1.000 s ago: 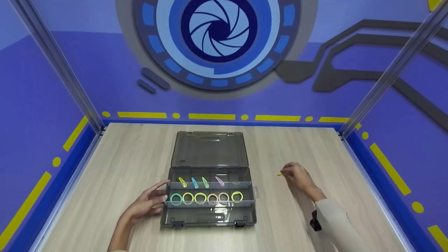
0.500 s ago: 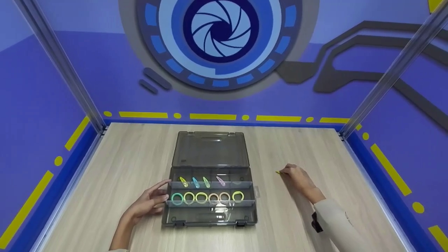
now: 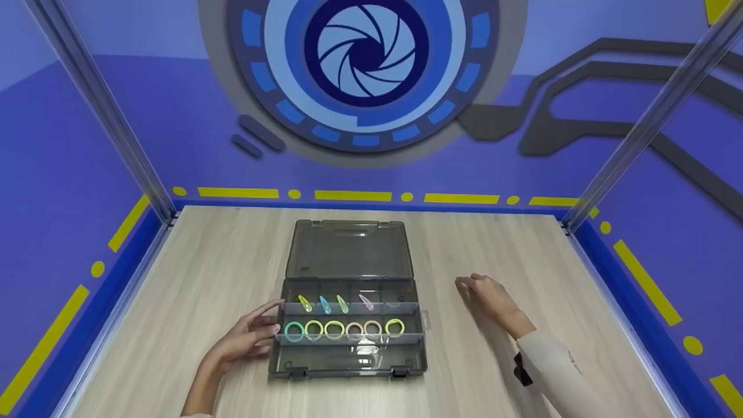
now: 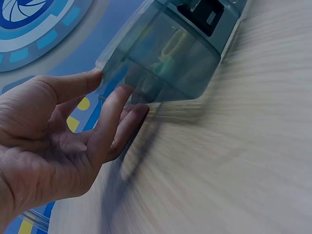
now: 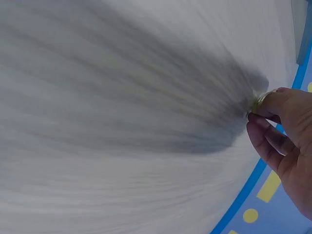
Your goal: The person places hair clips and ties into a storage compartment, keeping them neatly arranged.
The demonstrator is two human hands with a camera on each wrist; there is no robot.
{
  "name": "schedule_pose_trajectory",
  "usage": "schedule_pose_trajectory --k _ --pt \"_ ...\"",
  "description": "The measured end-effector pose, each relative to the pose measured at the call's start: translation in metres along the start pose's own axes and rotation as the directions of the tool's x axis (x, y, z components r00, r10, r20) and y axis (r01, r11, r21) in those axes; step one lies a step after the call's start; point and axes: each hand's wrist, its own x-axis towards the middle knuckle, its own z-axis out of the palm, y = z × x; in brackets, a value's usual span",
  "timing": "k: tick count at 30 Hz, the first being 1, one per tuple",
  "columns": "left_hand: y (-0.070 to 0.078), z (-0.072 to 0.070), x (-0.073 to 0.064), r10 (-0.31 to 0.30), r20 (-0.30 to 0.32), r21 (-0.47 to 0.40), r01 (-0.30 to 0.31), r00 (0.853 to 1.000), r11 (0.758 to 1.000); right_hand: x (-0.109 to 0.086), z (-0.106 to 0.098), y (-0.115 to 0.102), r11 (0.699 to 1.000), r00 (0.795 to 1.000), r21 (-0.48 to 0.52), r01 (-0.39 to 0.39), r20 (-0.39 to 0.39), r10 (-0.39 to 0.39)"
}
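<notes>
A smoky transparent organizer box (image 3: 348, 363) lies with its lid (image 3: 349, 249) laid back on the table. Several snap hair clips, among them a blue hair clip (image 3: 325, 305) and a pink hair clip (image 3: 366, 301), stand in its rear row. The middle row bears several hair ties, one a green hair tie (image 3: 294, 331). My left hand (image 3: 235, 339) touches the box's left side with extended fingers. Right of the box, low over the table, my right hand (image 3: 490, 297) pinches a small yellow hair clip (image 5: 257, 103), mostly hidden by the fingertips.
The pale wooden table (image 3: 220, 255) is bounded by blue-purple panels (image 3: 371, 174) at the back and sides. Metal posts (image 3: 627, 128) rise at both back corners. A clear tab (image 3: 426, 319) sticks out on the box's right side.
My right hand has shifted slightly left, and its fingertips have turned so the yellow hair clip no longer shows in the head view. The left hand stays at the box.
</notes>
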Motion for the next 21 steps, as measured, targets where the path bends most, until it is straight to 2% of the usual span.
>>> schedule_pose_trajectory --k 7,13,16,18,20,21 --pt "-0.001 0.000 0.001 0.015 0.007 0.001 -0.015 1.000 1.000 0.002 -0.007 0.001 0.992 0.992 0.086 -0.096 0.086 0.088" --pt "-0.001 -0.001 0.001 0.022 0.023 -0.007 -0.022 0.999 1.000 0.003 -0.019 0.002 0.978 0.970 0.154 -0.138 0.220 0.102" --pt "-0.001 -0.001 0.002 0.023 0.025 -0.005 -0.023 0.999 1.000 0.002 -0.021 0.002 0.962 0.967 0.217 -0.163 0.230 0.112" --pt "-0.001 -0.001 0.002 0.024 0.029 0.000 -0.024 0.999 1.000 0.001 -0.021 0.002 0.950 0.972 0.268 -0.162 0.209 0.107" --pt "-0.001 -0.002 0.002 0.023 0.028 0.002 -0.023 0.999 1.000 0.001 -0.020 0.001 0.932 0.977 0.327 -0.159 0.190 0.100" --pt "-0.001 -0.002 0.001 0.021 0.027 0.004 -0.021 0.999 1.000 0.002 -0.020 0.000 0.913 0.976 0.371 -0.168 0.190 0.102"
